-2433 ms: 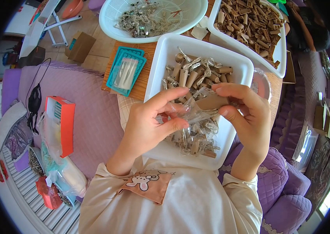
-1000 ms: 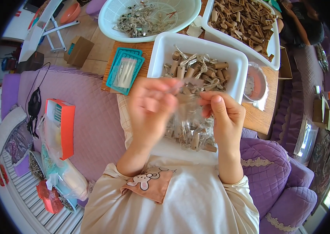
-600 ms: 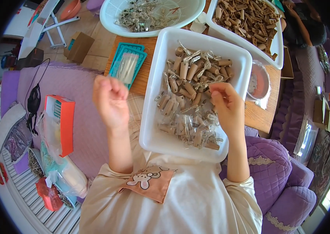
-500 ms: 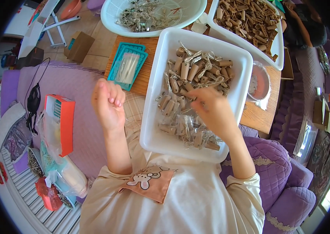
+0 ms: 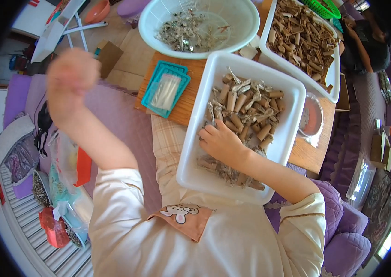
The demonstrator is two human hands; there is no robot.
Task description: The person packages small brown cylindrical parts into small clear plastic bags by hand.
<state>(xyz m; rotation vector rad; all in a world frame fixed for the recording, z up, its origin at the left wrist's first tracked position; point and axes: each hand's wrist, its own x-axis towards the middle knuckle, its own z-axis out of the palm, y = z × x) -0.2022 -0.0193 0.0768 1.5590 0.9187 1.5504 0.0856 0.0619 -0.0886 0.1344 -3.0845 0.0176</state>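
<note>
A white plastic tub [image 5: 284,154] stands in front of me, partly on the table. In it is a heap of small tan cylinders [image 5: 251,109] with silvery cord or wire bundles among them. My right hand [image 5: 223,142] is inside the tub, at the left side of the heap. Its fingers curl down and together; what they hold, if anything, is hidden. Below that forearm, small clear plastic bags [image 5: 225,171] with tan pieces lie at the tub's near end. My left hand [image 5: 73,78] is raised far to the left, away from the tub, its fingers smeared by motion.
On the wooden table [image 5: 198,88] lie teal trays [image 5: 151,90] with a stack of clear bags [image 5: 166,91]. Behind are a pale basin [image 5: 151,37] of silvery pieces and a white bin [image 5: 264,46] of brown parts. A round clear container [image 5: 313,115] stands right. Another person [image 5: 366,46] sits far right.
My left hand has swung up and left, away from the tub's side. My right hand has moved left and lower in the tub, fingers curling at the heap. The view has shifted slightly.
</note>
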